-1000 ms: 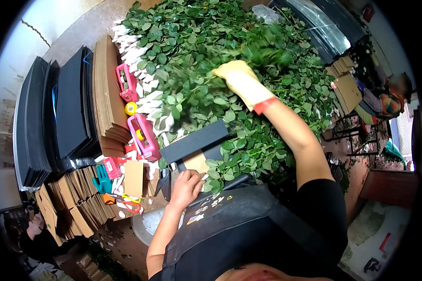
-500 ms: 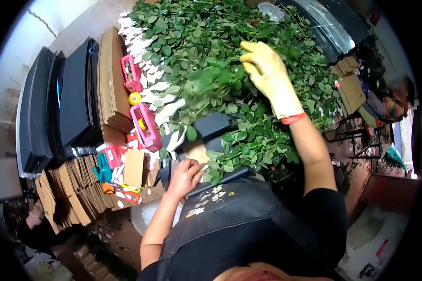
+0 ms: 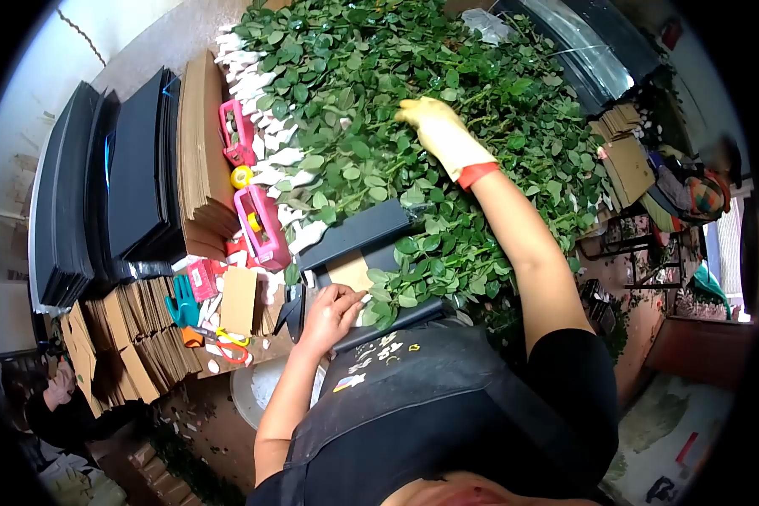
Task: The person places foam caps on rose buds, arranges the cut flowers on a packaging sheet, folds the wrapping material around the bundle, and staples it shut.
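Observation:
Leafy green stems [image 3: 447, 67] with white-wrapped heads [image 3: 270, 131] along their left side cover the table. My right hand [image 3: 437, 131], in a pale yellow glove with a red cuff, is over the leaves; its fingers are partly spread, with nothing seen in them. Bare and low in the middle, my left hand [image 3: 333, 314] has its fingers bent at the edge of a black sheet with a tan cardboard piece [image 3: 351, 271]. What its fingertips grip is too small to make out. Just above it lies a dark folded flap [image 3: 356, 234], with leaves to its right.
Two pink tape dispensers [image 3: 262, 228], a cardboard stack [image 3: 201, 160] and black sheets [image 3: 137, 164] stand left. Orange-handled scissors [image 3: 232, 347] and a teal glove [image 3: 182, 302] lie lower left. People are at the far right [image 3: 704, 192] and lower left [image 3: 57, 392].
My right hand has swung right, then back left over the leaves. A bunch blurred by motion half a second ago now lies still above the dark flap. My left hand has barely moved.

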{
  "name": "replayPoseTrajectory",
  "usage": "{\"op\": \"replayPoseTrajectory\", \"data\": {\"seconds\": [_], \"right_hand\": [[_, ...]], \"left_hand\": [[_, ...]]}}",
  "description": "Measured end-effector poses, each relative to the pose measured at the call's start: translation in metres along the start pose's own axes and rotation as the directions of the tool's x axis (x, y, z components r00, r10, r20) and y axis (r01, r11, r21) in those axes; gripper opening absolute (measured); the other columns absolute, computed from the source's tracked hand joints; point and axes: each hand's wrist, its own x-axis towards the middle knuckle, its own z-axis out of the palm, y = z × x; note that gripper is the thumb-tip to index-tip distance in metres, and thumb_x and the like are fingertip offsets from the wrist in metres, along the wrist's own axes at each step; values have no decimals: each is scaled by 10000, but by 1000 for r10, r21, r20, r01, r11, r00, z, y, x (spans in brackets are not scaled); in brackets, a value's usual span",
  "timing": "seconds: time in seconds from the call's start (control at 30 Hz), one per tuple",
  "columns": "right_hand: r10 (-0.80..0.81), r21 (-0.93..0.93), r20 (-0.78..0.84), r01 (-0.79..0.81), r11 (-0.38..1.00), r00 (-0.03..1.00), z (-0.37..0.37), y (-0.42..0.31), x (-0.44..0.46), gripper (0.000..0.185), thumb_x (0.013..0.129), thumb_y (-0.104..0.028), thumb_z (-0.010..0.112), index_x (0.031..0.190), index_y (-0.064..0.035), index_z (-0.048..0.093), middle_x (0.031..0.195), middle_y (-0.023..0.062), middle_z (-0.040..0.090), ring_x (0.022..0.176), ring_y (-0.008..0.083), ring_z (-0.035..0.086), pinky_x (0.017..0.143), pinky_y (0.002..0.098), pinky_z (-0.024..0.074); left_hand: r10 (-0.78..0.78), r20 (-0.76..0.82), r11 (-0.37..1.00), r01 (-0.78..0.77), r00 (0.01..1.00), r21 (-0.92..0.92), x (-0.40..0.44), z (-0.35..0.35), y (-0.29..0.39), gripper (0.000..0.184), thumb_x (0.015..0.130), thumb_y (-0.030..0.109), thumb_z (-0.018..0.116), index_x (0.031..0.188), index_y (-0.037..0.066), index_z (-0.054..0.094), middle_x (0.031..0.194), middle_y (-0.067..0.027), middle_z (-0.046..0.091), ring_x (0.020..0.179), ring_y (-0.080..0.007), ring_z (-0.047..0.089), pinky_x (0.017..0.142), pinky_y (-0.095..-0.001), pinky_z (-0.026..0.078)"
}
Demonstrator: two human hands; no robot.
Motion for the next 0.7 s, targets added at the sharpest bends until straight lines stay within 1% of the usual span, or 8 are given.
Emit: {"op": "replayPoseTrajectory", "data": {"seconds": [0.1, 0.17, 0.23, 0.4, 0.47, 0.5, 0.57, 0.7], "right_hand": [[129, -407, 482, 91, 909, 867, 17, 0, 14, 550, 926, -106, 684, 1473, -134, 629, 1623, 174, 473, 1478, 329, 476, 1258, 468, 356], [351, -41, 196, -349, 936, 916, 108, 32, 35, 541, 926, -81, 657, 1465, -57, 623, 1626, 175, 480, 1500, 321, 459, 1275, 490, 318], [116, -364, 577, 128, 923, 808, 7, -5, 25, 382, 924, -75, 640, 1291, -25, 734, 1566, 161, 561, 1495, 301, 478, 1287, 471, 302], [-333, -267, -488, 225, 937, 807, -52, -16, -6, 230, 881, -122, 727, 1105, -129, 777, 1234, 95, 739, 1174, 276, 700, 1135, 401, 474], [321, 195, -33, -309, 931, 947, -56, -12, 5, 253, 921, -187, 740, 1166, -130, 754, 1145, 113, 757, 1072, 256, 731, 987, 361, 569], [668, 535, 373, -737, 413, 644, -72, -22, 7, 255, 939, -192, 736, 1186, -130, 746, 1098, 115, 764, 1022, 251, 742, 933, 356, 593], [-129, -168, -472, 54, 984, 872, -57, 10, -11, 215, 975, -102, 683, 1177, -142, 746, 1039, 60, 761, 968, 235, 734, 912, 367, 594], [18, -37, -224, -27, 999, 974, -70, 7, -22, 365, 919, -6, 655, 1243, -146, 749, 1284, 88, 739, 1177, 292, 693, 1070, 418, 528]], "left_hand": [[-5, -2, 1000, 5, 1000, -24, 0, -1, 1, 271, 909, 124, 769, 1178, 104, 798, 1019, -86, 664, 975, -306, 648, 875, -413, 532], [3, 0, 1000, -3, 1000, -25, 0, -1, 0, 273, 907, 120, 770, 1178, 102, 797, 1019, -86, 665, 980, -308, 649, 880, -415, 531], [4, 6, 1000, -4, 1000, -15, 1, -2, 1, 272, 909, 120, 770, 1179, 102, 795, 1027, -89, 667, 993, -310, 649, 883, -417, 532], [13, -10, 1000, -13, 1000, 14, 2, 0, 3, 282, 908, 133, 778, 1189, 107, 788, 1029, -92, 664, 989, -313, 647, 877, -417, 536], [26, -3, 999, -26, 1000, 30, 0, -1, 3, 278, 899, 137, 788, 1175, 102, 789, 1026, -90, 664, 982, -307, 646, 870, -418, 538], [42, -15, 999, -41, 999, 26, 0, -1, 2, 274, 894, 136, 792, 1165, 96, 792, 1023, -87, 664, 978, -298, 646, 863, -414, 541], [32, -7, 999, -32, 999, 17, 2, -2, 4, 271, 890, 134, 795, 1158, 88, 793, 1021, -83, 665, 973, -292, 648, 853, -410, 545], [50, -32, 999, -50, 998, 10, 1, 1, 1, 278, 876, 129, 804, 1151, 91, 797, 1003, -82, 674, 948, -290, 655, 844, -406, 543]]}}
